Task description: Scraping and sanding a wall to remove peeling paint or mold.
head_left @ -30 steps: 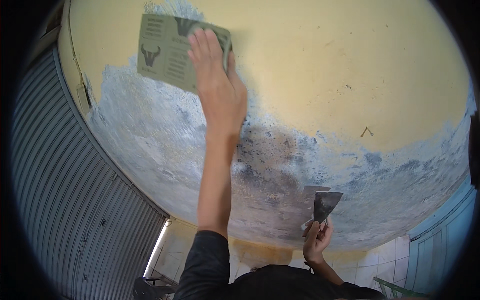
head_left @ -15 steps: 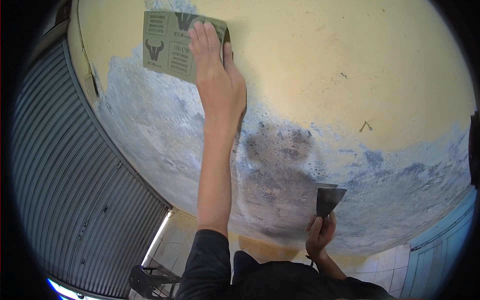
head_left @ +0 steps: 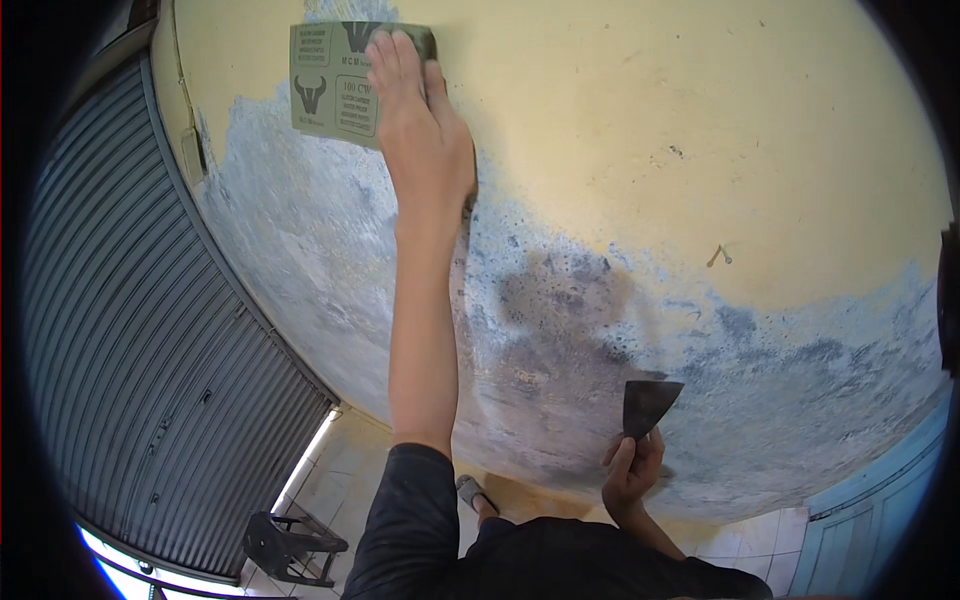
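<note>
My left hand [head_left: 425, 140] reaches up the wall, with its fingers together and pressed flat over the right part of a greenish sheet of sandpaper [head_left: 325, 110]. The sheet's printed back faces me, and its right edge curls by my fingers; its grit side is hidden against the wall. Lower down on the right, my right hand [head_left: 632, 470] grips a putty knife [head_left: 650, 405], its dark, flared blade pointing up. The handle is mostly hidden in my fingers. The wall [head_left: 600, 140] has yellow paint above and a rough, scraped grey-blue patch below.
A grey corrugated shutter [head_left: 150, 330] stands at the left. Below it, a dark stool [head_left: 290, 548] is on the tiled floor. A blue door [head_left: 880, 510] is at the lower right. Two nails [head_left: 720, 256] stick out of the yellow wall. My foot [head_left: 477, 494] shows near the wall's base.
My left hand has shifted slightly left and up with the sandpaper. The putty knife appears a little further left and lower. My foot has come into view.
</note>
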`<act>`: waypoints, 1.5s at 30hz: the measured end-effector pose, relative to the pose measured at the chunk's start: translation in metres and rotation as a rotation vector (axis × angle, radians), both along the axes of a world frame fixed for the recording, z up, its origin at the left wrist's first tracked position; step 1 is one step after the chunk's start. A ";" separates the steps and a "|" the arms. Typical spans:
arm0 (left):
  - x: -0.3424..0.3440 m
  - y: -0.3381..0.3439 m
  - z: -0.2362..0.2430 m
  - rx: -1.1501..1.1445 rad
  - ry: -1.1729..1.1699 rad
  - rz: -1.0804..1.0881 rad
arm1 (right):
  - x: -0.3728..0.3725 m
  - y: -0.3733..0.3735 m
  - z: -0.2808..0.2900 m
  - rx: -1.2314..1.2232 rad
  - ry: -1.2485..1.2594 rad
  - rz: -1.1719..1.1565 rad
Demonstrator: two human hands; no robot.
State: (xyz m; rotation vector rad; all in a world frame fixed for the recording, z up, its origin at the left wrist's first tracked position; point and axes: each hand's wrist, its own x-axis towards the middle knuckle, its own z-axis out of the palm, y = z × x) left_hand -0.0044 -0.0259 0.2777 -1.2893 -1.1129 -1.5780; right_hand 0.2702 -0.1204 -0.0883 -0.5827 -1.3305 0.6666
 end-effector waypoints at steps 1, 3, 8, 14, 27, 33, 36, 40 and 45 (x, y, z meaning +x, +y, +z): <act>-0.001 0.000 -0.006 0.036 0.064 0.059 | 0.001 0.000 -0.002 0.017 0.007 0.034; 0.023 0.006 -0.051 -0.004 0.043 0.006 | 0.003 -0.001 -0.012 0.021 0.020 0.030; 0.055 0.002 -0.124 -0.108 0.042 -0.044 | 0.006 -0.006 -0.018 -0.110 -0.012 0.030; 0.016 0.004 -0.022 -0.027 0.075 0.015 | -0.003 0.000 0.007 -0.020 -0.055 0.045; 0.035 0.007 -0.064 -0.070 0.144 -0.017 | -0.010 -0.005 -0.002 -0.066 0.022 0.095; 0.020 0.003 -0.033 0.025 0.171 0.026 | -0.013 -0.012 -0.006 -0.038 -0.013 0.109; 0.047 0.001 -0.097 -0.039 0.132 -0.013 | -0.007 -0.011 -0.014 -0.056 -0.035 0.115; 0.058 -0.005 -0.126 -0.146 0.109 -0.064 | -0.007 -0.011 -0.006 -0.131 0.040 0.085; 0.024 0.001 -0.040 -0.028 0.164 0.030 | -0.009 -0.007 0.001 -0.123 0.077 0.104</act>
